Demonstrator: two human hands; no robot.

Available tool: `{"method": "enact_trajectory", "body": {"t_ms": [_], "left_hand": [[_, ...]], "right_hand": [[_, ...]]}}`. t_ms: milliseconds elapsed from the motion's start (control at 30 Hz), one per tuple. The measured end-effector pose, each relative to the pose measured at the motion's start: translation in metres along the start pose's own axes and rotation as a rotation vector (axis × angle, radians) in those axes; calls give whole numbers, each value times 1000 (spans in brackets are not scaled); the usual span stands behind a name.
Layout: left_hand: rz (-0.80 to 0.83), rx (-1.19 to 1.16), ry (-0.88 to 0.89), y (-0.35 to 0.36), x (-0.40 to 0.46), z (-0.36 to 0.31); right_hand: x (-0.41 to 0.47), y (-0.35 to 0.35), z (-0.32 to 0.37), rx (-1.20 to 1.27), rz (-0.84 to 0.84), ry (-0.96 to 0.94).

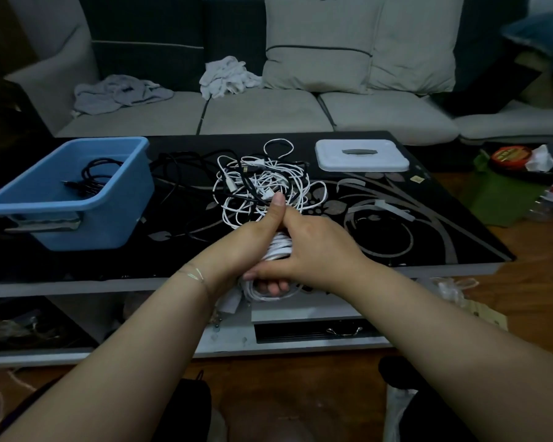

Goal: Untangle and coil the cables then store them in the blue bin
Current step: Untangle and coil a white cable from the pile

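Note:
Over the table's front edge, both hands hold a coil of white cable (280, 247). My left hand (256, 231) grips the coil with its thumb pointing up. My right hand (307, 247) wraps over the coil from the right, its fingers curled beneath. Loops of the coil hang below the hands. A tangle of white and black cables (262, 183) lies on the table just beyond the hands. The blue bin (109, 215) stands at the left of the table with a black cable (91, 180) inside.
A white lid (361, 154) lies at the table's back right. More black cable (179, 167) trails between the bin and the tangle. A sofa with cushions and crumpled cloths stands behind the dark glass table (428, 224). Clutter sits on the floor at right.

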State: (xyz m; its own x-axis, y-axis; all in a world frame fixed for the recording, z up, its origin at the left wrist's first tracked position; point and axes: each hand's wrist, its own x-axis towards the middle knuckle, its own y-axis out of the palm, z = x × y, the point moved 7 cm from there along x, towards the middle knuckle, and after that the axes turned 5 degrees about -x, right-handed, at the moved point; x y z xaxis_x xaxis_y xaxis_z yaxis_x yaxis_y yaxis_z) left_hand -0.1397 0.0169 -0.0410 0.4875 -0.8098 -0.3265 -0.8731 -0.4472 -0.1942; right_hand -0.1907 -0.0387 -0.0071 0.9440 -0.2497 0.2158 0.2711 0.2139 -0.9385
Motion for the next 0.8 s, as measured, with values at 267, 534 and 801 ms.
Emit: {"method": "enact_trajectory", "body": {"t_ms": [267,534,801], "left_hand": [[-138,-113,33,-4,4,-2],[-420,69,311,-29,9,-19],[-130,158,505,-23,-2,-33]], "right_hand": [[3,-5,-7,-48,1,22],[0,-13,-19,-7,-94,104],[-4,-22,-50,286,-208,367]]}}
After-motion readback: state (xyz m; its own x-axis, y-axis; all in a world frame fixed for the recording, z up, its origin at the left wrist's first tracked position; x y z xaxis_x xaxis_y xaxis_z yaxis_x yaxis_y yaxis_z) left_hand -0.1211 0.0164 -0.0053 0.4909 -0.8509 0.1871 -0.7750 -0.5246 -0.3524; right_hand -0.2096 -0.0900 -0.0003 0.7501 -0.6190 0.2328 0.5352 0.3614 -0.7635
